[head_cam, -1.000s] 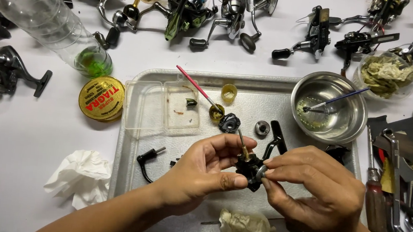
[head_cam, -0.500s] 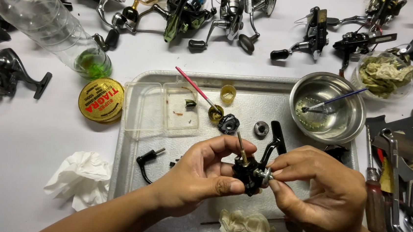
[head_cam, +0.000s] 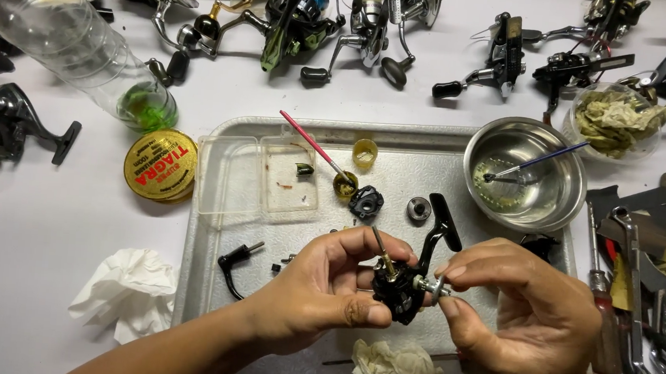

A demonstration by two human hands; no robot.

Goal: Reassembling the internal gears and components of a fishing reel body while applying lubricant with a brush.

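Over a metal tray [head_cam: 207, 280], my left hand [head_cam: 317, 289] grips a black fishing reel body [head_cam: 398, 291] with a thin shaft sticking up from it. My right hand [head_cam: 524, 321] pinches a small silver part [head_cam: 434, 285] on the reel's right side between thumb and forefinger. A black handle arm [head_cam: 439, 227] rises from the reel behind my fingers. On the tray beyond lie a black gear housing [head_cam: 366, 202], a round metal bearing [head_cam: 418, 209] and a black L-shaped piece [head_cam: 233, 265].
A clear plastic box [head_cam: 258, 177], a pink-handled brush [head_cam: 312, 147] and a small yellow cup [head_cam: 364, 153] sit at the tray's back. A steel bowl [head_cam: 558, 197] holds a brush. Several reels line the far edge; tools [head_cam: 641, 298] lie right, a bottle [head_cam: 75, 40], yellow tin [head_cam: 160, 165] and tissue [head_cam: 125, 289] left.
My right hand's fingers have shifted on the small silver part at the reel's side, as if turning it. My left hand keeps the reel body in about the same place.
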